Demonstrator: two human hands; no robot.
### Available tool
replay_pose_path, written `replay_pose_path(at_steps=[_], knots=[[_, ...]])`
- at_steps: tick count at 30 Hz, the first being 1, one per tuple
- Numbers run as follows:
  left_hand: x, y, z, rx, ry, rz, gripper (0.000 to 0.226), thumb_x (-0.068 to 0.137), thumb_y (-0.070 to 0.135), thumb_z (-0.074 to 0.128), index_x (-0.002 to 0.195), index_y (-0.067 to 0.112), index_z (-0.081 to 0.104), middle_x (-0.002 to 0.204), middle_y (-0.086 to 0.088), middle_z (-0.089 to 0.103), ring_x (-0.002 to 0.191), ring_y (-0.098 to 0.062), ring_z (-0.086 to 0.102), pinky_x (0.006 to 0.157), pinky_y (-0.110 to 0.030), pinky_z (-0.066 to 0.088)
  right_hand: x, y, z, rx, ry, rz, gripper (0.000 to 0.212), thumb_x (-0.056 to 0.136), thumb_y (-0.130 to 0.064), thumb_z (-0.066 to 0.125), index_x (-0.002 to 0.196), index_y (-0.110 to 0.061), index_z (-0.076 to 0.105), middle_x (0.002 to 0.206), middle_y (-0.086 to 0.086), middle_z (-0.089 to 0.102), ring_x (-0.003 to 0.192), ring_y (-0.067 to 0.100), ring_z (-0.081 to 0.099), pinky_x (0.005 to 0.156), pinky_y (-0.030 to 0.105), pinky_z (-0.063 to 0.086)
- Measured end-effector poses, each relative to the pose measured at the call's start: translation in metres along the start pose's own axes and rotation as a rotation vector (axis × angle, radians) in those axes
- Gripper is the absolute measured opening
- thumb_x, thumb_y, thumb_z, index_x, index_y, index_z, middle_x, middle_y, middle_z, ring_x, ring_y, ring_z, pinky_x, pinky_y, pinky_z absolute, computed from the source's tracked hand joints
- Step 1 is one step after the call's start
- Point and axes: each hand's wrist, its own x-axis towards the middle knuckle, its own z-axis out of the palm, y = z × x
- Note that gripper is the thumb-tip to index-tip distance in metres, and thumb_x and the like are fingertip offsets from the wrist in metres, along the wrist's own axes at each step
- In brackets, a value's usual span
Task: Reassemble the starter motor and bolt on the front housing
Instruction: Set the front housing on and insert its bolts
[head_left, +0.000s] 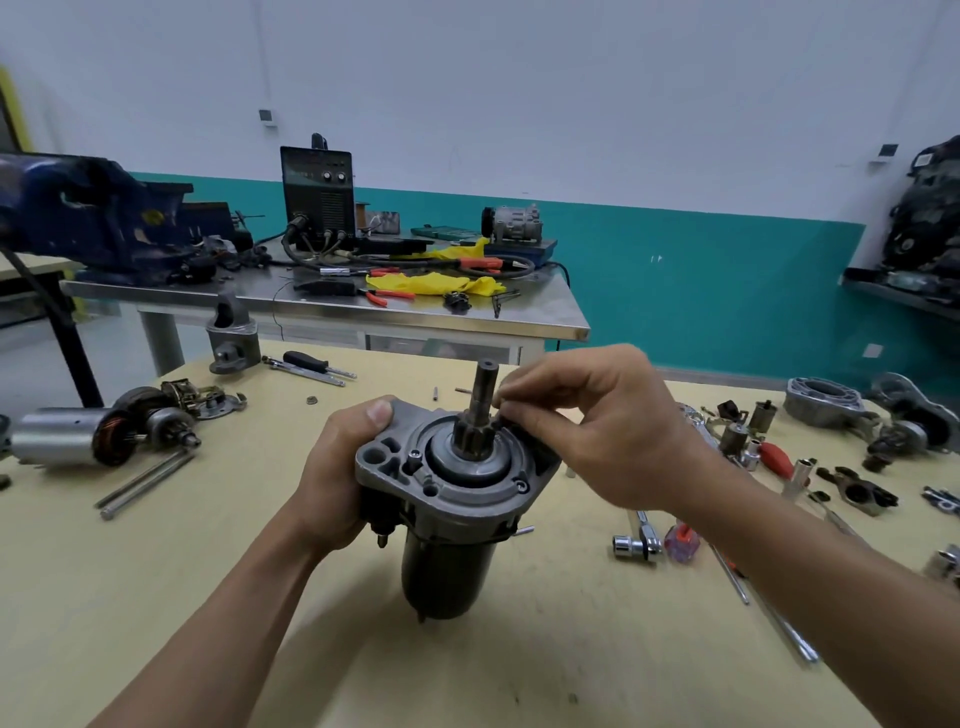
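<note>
The starter motor (447, 561) stands upright on the yellow table, dark body down, grey aluminium end plate (457, 499) up. Its shaft (483, 395) and pinion gear (470, 441) point upward. My left hand (337, 483) grips the plate's left side, thumb on the top corner. My right hand (597, 421) reaches in from the right, fingertips pinched at the far right rim beside the pinion, on a small dark part I cannot identify. A grey front housing (234, 332) stands at the table's far left edge.
Another armature and motor parts (98, 436) lie at the left with two long bolts (145, 480). A ratchet and socket (636, 543), screwdrivers and housings (823, 402) crowd the right. A steel bench (332, 306) with a vise and tools stands behind.
</note>
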Motion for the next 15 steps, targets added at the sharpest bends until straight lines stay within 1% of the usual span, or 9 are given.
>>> replay_pose_path(at_steps=[5,9,12,15], knots=[[-0.0004,0.0020,0.0013,0.009,-0.004,0.000,0.041,0.082,0.046,0.048,0.078,0.016,0.076,0.069,-0.007,0.072,0.063,-0.021,0.070,0.060,-0.025,0.055,-0.0046,-0.0005,0.0012,-0.085,-0.007,-0.047,0.014,0.082,0.001,0.075,0.093,-0.007,0.078,0.092,-0.001,0.076,0.084,0.006,0.071,0.076,0.021,0.058],[-0.0009,0.0029,0.0010,0.023,0.006,-0.003,0.041,0.082,0.046,0.048,0.077,0.016,0.076,0.069,-0.009,0.071,0.064,-0.023,0.069,0.061,-0.026,0.055,-0.0035,-0.0011,-0.0012,-0.133,0.020,-0.030,0.012,0.081,0.000,0.076,0.090,-0.007,0.079,0.089,0.000,0.076,0.083,0.005,0.071,0.076,0.016,0.056],[-0.0002,0.0014,0.0005,0.025,0.015,-0.010,0.043,0.088,0.039,0.041,0.076,0.016,0.076,0.068,-0.008,0.071,0.063,-0.022,0.068,0.061,-0.025,0.055,-0.0048,-0.0024,-0.0028,-0.188,0.022,-0.058,0.012,0.081,-0.001,0.077,0.091,-0.006,0.079,0.090,0.000,0.076,0.083,0.005,0.071,0.077,0.019,0.057],[0.0000,0.0001,0.0003,0.019,0.009,-0.016,0.047,0.091,0.033,0.034,0.077,0.016,0.076,0.069,-0.009,0.071,0.065,-0.022,0.069,0.062,-0.026,0.055,-0.0043,-0.0037,-0.0019,-0.241,0.019,-0.100,0.012,0.081,0.000,0.077,0.091,-0.005,0.079,0.091,0.001,0.077,0.083,0.006,0.071,0.077,0.025,0.059]])
